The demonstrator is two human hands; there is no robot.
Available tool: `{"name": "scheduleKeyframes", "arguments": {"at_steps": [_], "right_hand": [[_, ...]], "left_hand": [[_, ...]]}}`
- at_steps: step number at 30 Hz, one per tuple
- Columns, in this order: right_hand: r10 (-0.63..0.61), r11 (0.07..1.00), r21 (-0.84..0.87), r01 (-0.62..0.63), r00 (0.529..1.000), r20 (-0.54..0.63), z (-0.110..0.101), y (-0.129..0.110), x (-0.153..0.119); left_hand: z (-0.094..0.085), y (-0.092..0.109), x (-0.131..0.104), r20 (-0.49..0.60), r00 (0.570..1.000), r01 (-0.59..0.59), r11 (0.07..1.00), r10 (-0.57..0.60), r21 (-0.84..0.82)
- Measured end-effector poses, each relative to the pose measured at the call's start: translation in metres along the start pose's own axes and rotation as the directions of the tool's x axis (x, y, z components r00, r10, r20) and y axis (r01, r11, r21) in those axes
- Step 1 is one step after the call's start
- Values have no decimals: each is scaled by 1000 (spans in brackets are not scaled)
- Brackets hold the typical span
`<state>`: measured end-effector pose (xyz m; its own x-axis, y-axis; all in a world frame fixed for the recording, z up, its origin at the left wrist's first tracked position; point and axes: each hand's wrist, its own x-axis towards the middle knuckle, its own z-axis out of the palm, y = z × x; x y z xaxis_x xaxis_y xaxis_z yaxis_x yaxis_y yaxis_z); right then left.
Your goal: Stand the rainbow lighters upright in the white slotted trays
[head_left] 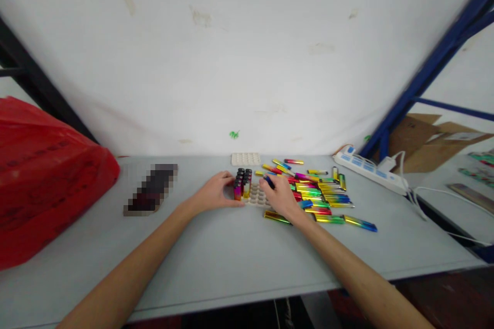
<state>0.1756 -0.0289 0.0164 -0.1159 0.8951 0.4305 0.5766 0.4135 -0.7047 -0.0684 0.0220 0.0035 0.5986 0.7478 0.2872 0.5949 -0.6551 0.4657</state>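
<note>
A pale tray with round holes [259, 196] lies on the table in front of me. Lighters with black tops [243, 180] stand upright in rows at its left end, their bodies shiny purple, pink and yellow. My left hand [216, 191] is curved around that end, thumb along the near edge and fingers at the far side, holding the tray. Above the tray's right part, my right hand [281, 196] pinches a lighter [269, 182] with a dark blue end; its rest is hidden by the fingers. Loose shiny multicoloured lighters [311, 193] lie heaped right beside this hand.
A second pale tray [246, 159] lies by the wall. At the right are a white power strip [370, 168] with cables and cardboard boxes [436, 139]. A large red bag [50, 180] and a blurred-out dark object [152, 190] are on the left.
</note>
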Motion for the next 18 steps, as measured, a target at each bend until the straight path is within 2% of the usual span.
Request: {"name": "scheduleKeyframes", "arguments": {"at_steps": [8, 11, 14, 16, 18], "right_hand": [[-76, 994, 85, 68, 992, 102, -10, -7, -3], [-209, 978, 28, 207, 968, 141, -17, -8, -3], [-341, 925, -86, 369, 909, 238, -21, -6, -3], [-330, 918, -119, 379, 894, 302, -21, -4, -3], [-294, 933, -118, 341, 907, 301, -18, -2, -3]], "left_hand": [[0, 1, 0, -1, 1000, -2, 1000, 2, -4], [0, 0, 0, -3, 1000, 0, 1000, 0, -7], [1, -1, 0, -10, 1000, -7, 1000, 7, -2], [1, -2, 0, -8, 1000, -11, 1000, 11, 1], [2, -3, 0, -1, 1000, -10, 1000, 10, 5]]}}
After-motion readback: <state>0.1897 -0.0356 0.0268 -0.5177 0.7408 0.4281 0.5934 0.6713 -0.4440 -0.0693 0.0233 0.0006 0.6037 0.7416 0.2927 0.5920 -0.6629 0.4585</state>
